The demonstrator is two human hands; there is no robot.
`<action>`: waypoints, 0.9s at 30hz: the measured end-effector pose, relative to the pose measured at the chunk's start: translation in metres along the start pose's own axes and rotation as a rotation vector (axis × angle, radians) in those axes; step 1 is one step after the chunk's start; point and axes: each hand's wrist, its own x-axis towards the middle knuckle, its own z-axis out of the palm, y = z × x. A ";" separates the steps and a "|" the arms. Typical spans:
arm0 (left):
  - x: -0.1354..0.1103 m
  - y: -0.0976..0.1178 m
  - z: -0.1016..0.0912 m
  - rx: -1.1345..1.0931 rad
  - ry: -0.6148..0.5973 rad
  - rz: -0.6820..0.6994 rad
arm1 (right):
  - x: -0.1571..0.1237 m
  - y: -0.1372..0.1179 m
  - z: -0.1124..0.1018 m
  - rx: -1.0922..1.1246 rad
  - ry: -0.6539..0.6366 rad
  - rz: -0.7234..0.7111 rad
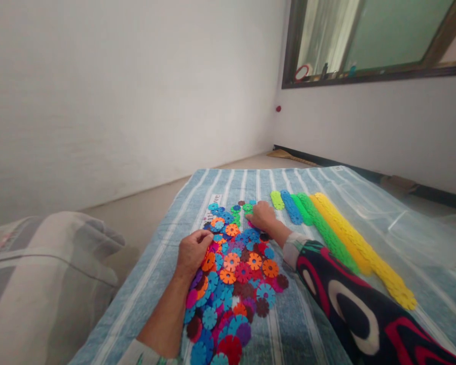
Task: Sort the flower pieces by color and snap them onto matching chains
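Note:
A long heap of notched plastic discs [243,272] in blue, orange, red, purple, brown and green lies along the striped cloth. My left hand [193,251] rests at the heap's left edge, thumb and fingertips pinched together; whatever they hold is hidden. Over the far right part of the heap, my right hand [264,217] points left with its fingers bent together beside a magenta disc. Whether it grips a disc is too small to tell. To the right of that hand lie rows of overlapping discs: lime [277,200], blue [291,208], green [329,235] and yellow [365,251].
The blue-and-white striped cloth [155,279] covers the table. A clear plastic container [410,228] stands at the right. Printed lettering [216,201] shows beyond the heap. Grey checked fabric [57,274] bulges at the left, and a white wall [129,91] rises behind.

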 end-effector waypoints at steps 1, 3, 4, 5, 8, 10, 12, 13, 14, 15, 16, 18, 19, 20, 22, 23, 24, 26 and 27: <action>0.000 0.000 0.000 0.001 0.001 0.000 | 0.000 -0.001 0.001 0.001 0.001 0.003; 0.000 -0.001 0.000 0.000 0.001 -0.002 | 0.000 -0.003 0.003 0.011 0.010 0.006; 0.000 -0.001 0.000 -0.002 0.001 -0.001 | 0.000 -0.003 0.004 0.021 0.017 0.009; 0.000 -0.002 0.001 -0.004 0.001 0.000 | 0.000 -0.003 0.005 0.035 0.024 0.012; 0.001 -0.003 0.001 -0.005 0.009 0.010 | 0.001 0.000 0.005 0.102 0.053 0.024; 0.002 -0.004 0.001 -0.004 0.017 0.012 | 0.000 0.004 0.003 0.165 0.074 0.024; 0.003 -0.005 0.002 0.000 0.021 0.011 | -0.002 0.009 -0.002 0.234 0.095 0.013; 0.004 -0.005 0.002 0.003 0.020 0.011 | -0.004 0.013 -0.006 0.268 0.104 0.004; 0.005 -0.006 0.002 0.006 0.018 0.012 | -0.007 0.017 -0.012 0.299 0.113 -0.008; 0.005 -0.006 0.002 0.008 0.016 0.014 | -0.011 0.022 -0.018 0.328 0.121 -0.020; 0.006 -0.005 0.002 0.011 0.015 0.017 | -0.017 0.029 -0.025 0.352 0.127 -0.032; 0.007 -0.004 0.001 0.015 0.016 0.021 | -0.030 0.046 -0.039 0.388 0.135 -0.052; 0.007 -0.003 0.001 0.017 0.020 0.024 | -0.038 0.056 -0.047 0.402 0.135 -0.065; 0.007 -0.002 0.001 0.021 0.024 0.026 | -0.047 0.068 -0.054 0.417 0.131 -0.083; 0.008 -0.001 0.001 0.032 0.032 0.031 | -0.066 0.094 -0.068 0.460 0.100 -0.158; 0.009 -0.001 0.000 0.039 0.032 0.031 | -0.076 0.107 -0.073 0.459 0.093 -0.158; 0.009 -0.001 0.000 0.046 0.033 0.031 | -0.086 0.120 -0.078 0.454 0.086 -0.152; 0.010 -0.001 0.000 0.059 0.031 0.030 | -0.106 0.144 -0.086 0.429 0.035 -0.143; 0.011 -0.001 0.000 0.063 0.032 0.031 | -0.116 0.154 -0.089 0.419 0.012 -0.140</action>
